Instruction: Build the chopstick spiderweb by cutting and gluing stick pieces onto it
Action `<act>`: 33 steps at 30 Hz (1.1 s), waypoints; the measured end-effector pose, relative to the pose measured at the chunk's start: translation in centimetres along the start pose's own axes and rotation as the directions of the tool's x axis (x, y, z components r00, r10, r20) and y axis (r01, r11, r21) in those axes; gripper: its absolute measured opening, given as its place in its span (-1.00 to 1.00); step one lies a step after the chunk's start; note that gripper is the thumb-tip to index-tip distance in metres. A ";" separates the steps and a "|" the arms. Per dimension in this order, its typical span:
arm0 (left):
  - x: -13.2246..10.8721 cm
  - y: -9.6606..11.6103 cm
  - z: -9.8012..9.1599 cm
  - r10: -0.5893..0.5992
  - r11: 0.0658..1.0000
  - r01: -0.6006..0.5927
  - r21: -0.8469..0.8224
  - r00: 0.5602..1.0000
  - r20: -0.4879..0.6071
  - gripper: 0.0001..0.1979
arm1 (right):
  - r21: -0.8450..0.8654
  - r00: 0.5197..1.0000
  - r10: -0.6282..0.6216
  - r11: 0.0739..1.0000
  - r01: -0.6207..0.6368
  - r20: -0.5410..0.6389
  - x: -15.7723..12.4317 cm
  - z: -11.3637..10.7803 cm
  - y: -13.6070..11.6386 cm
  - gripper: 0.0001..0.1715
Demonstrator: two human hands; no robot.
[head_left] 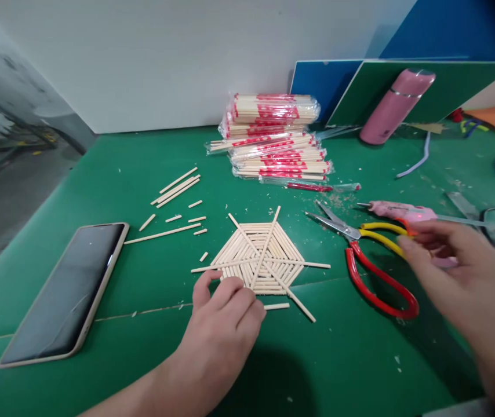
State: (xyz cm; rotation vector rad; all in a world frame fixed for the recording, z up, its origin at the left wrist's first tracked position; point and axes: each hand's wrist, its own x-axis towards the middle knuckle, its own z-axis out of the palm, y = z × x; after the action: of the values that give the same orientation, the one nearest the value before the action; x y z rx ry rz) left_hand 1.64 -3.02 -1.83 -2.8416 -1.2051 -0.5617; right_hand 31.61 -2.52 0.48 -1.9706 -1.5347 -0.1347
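The left hand (221, 324) is resting curled fingertips, unclamped, on the seven-o'clock edge of the stick web (265, 255); the right hand (460, 278), fingers apart, is hovering by the glue gun (399, 209) at three. Plastic packs (280, 159) at twelve are holding chopsticks (273, 110); bare green table (338, 359) is lying open toward six.

Pale stick hexagon web (261, 255) lying flat, six long spokes protruding past edges.

A phone (62, 292) is laid flat on the counter (143, 156), well left of the left grip (221, 324). Beyond that grip, loose sticks (177, 188) are scattered, and wrapped chopstick packs (273, 139) are stacked farther back. A pink flask (395, 107) is propped against a green board (456, 81), far beyond the right grip (460, 278).
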 end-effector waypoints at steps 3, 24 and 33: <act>0.6 -0.2 -0.3 0.000 0.998 0.001 -0.068 1.000 0.017 -0.84 | 0.265 0.919 -0.338 0.922 0.280 0.205 -1.7 0.7 -4.4 -0.87; 0.7 -0.4 -0.2 -0.092 0.984 0.080 -0.161 0.993 -0.071 -0.80 | 0.373 0.519 -0.692 0.715 0.592 0.502 -3.8 3.9 -10.5 -0.79; 0.4 -0.9 -1.6 -0.215 0.959 0.216 -0.182 0.976 0.025 -0.90 | 0.371 0.555 -0.645 0.761 0.533 0.526 -3.6 3.0 -10.2 -0.83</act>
State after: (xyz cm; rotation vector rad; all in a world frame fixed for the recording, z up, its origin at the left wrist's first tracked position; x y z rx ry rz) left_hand 0.76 -2.30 -0.35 -2.8768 -1.5541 -0.7092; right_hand 20.40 -2.65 0.67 -1.3127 -2.5313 0.4271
